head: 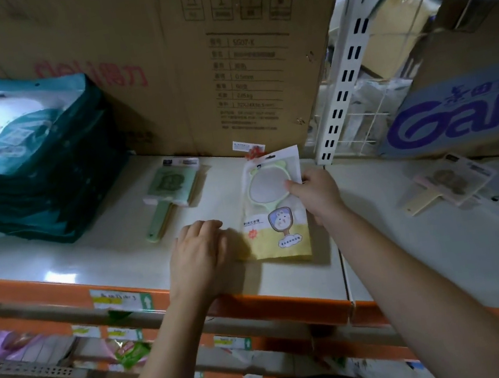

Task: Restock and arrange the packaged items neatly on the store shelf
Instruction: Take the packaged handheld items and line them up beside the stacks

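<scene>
One carton point(159, 57) printed "deli"; in front of it, one green brush packet point(171, 190) and one mirror packet point(273, 208) pinched by the right hand point(316, 194); left hand point(199, 253) released, resting on the shelf point(105, 241).

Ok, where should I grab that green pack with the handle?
Probably by the handle. The green pack lies flat on the shelf with its handle sticking out of the wrapper toward the front edge, so come from the front and pinch its sides with the left hand, since the right hand holds the mirror pack.
</scene>
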Tool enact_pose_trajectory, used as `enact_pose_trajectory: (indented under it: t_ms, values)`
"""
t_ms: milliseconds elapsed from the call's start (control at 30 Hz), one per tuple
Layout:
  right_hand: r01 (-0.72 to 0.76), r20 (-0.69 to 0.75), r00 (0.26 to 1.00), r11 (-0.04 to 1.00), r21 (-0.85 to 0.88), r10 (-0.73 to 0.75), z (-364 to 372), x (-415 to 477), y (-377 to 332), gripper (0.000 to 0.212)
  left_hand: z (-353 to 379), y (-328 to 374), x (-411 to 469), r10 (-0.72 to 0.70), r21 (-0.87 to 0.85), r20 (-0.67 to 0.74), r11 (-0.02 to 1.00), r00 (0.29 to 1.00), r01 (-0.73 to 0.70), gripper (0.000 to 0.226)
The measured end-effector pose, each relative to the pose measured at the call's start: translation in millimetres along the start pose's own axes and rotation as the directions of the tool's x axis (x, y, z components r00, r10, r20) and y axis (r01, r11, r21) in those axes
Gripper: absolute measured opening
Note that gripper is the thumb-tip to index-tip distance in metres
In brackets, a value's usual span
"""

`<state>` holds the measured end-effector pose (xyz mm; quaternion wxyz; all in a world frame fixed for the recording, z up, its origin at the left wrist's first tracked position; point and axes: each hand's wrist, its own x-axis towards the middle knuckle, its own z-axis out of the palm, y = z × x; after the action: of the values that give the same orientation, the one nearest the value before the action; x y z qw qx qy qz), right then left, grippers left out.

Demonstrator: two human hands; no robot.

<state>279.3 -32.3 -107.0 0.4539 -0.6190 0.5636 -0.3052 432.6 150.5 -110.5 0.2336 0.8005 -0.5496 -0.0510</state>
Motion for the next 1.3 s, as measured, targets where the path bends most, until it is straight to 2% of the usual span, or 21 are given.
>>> enact_pose_trajectory:
  t_ms: [200, 367, 567, 700, 833, 967, 1167, 1300]
  values:
    - [0.069, -0.065, 0.994, 0.970, -0.232, -0.086, -1.9, 2.9, 5.7, 0.029, -0.3, 0.6, 0.1, -0.014, -0.037, -0.010, 0.999, 1.000, 0.014, 0.060]
    - [0.115, -0.089, 0.984, 0.930, -0.350, -0.155, -3.1, 1.5, 5.7, 0.032, 0.3, -0.3, -0.5, -0.018, -0.054, -0.034, 0.998, 0.999, 0.016, 0.055]
    - [0.117, -0.063, 0.984, 0.878, -0.465, -0.165, -8.8, -5.4, 6.8, 0.041, 0.3, -3.9, 1.9, -0.025, -0.103, -0.060, 0.995, 0.998, 0.019, 0.029]
    - [0.107, -0.063, 0.988, 0.918, -0.383, -0.142, -26.2, -11.1, 11.9, 0.041, -1.1, 7.5, 5.7, 0.027, -0.053, -0.069, 0.998, 0.997, -0.030, 0.036]
    - [0.048, -0.107, 0.992, 0.981, -0.188, -0.069, -64.4, -19.2, 28.0, 0.027, 4.9, 46.0, 20.9, 0.144, -0.045, -0.087, 0.988, 0.986, -0.148, 0.030]
    - [0.008, -0.188, 0.982, 0.998, -0.054, -0.018, -114.0, -34.3, 49.8, 0.027, 25.5, 98.2, 36.2, 0.276, -0.070, -0.048, 0.958, 0.960, -0.279, 0.022]
    - [-0.061, -0.328, 0.942, 0.997, 0.050, 0.074, -198.8, -60.2, 88.4, 0.022, 74.1, 183.2, 49.3, 0.450, -0.144, 0.047, 0.887, 0.892, -0.439, 0.026]
    - [-0.104, -0.386, 0.915, 0.993, 0.049, 0.114, -253.1, -72.5, 113.5, 0.018, 111.0, 239.8, 58.3, 0.512, -0.164, 0.138, 0.856, 0.848, -0.490, 0.028]
